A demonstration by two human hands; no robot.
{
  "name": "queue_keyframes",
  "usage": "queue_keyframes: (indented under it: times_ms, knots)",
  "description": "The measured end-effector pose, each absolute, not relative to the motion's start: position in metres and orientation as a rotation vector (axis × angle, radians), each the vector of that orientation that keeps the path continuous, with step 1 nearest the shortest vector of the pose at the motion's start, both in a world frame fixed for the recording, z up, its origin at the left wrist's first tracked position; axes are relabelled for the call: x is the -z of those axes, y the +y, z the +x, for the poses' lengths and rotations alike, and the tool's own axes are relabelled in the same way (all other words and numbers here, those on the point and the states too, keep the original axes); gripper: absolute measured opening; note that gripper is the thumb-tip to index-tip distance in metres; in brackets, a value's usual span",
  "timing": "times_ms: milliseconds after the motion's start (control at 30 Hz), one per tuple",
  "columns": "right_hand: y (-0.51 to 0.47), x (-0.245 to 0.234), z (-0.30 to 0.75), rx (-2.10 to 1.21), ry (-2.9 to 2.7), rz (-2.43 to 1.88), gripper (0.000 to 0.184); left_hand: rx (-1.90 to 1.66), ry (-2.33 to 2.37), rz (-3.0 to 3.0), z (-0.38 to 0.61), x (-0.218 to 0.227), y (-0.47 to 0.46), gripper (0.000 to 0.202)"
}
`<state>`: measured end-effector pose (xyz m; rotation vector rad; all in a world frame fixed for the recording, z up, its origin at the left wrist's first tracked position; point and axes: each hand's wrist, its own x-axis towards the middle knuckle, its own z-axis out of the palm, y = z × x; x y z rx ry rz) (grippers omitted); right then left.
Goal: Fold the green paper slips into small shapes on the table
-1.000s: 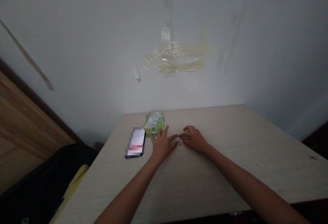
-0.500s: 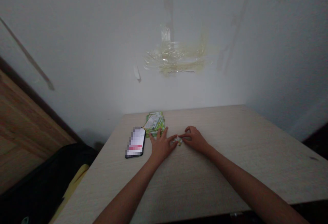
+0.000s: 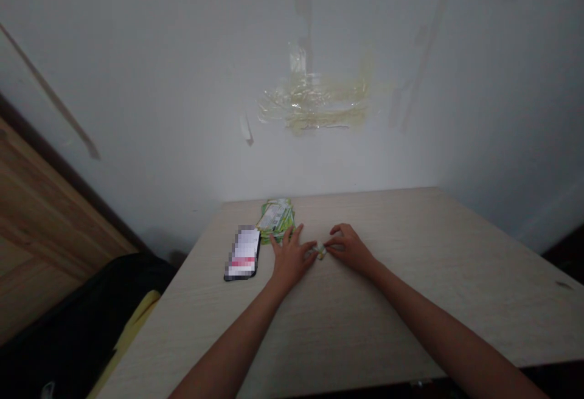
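Note:
Between my two hands is a small folded green-and-white wrapper (image 3: 321, 251), low over the table. My left hand (image 3: 291, 260) pinches its left edge with thumb and forefinger, while the other fingers spread toward a pile of packets. From the other side, my right hand (image 3: 350, 250) grips the right edge between thumb and forefinger, its remaining fingers curled. The pile of flat green-and-white packets (image 3: 277, 216) lies behind my left hand, which partly covers its near edge. Printing on the small wrapper is too tiny to read.
Left of my left hand a phone (image 3: 243, 254) lies face up, its screen lit and blurred. The pale wooden table (image 3: 365, 332) meets a wall (image 3: 173, 83) with old tape (image 3: 314, 104) on it. Dark and yellow cloth (image 3: 141, 317) sits beyond the table's left edge.
The view has shifted slightly. Both hands stay on the wrapper at nearly the same spot, with small finger movements; the wrapper's shape looks slightly different. The pile and phone lie as before.

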<state>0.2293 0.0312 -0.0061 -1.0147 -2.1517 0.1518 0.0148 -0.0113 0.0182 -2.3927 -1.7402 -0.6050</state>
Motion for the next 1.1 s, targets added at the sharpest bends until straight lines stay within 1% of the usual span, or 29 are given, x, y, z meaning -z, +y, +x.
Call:
queue_keyframes:
  times_ms: [133,233,567,667,800,967,1100]
  knots:
    - [0.028,0.001,0.228,-0.132,-2.163,-1.051,0.007,0.652,-1.738,-2.373,0.016,-0.02,-0.012,0.022]
    - [0.026,-0.003,0.228,-0.133,-2.176,-1.114,0.009,0.654,-1.772,-2.366,0.016,-0.02,-0.013,0.022]
    - [0.027,-0.006,0.229,-0.143,-2.185,-1.273,0.015,0.562,-1.789,-2.356,0.01,-0.015,-0.013,0.037]
    - [0.026,-0.006,0.228,-0.15,-2.184,-1.288,0.016,0.57,-1.8,-2.352,0.01,-0.013,-0.012,0.039]
    - [0.025,-0.006,0.228,-0.143,-2.172,-1.289,0.016,0.594,-1.774,-2.347,0.01,-0.015,-0.013,0.035]
    - [0.024,-0.007,0.227,-0.14,-2.17,-1.285,0.015,0.628,-1.716,-2.352,0.008,-0.022,-0.014,0.022]
    - [0.024,-0.006,0.228,-0.13,-2.169,-1.265,0.015,0.622,-1.74,-2.348,0.008,-0.024,-0.014,0.02]
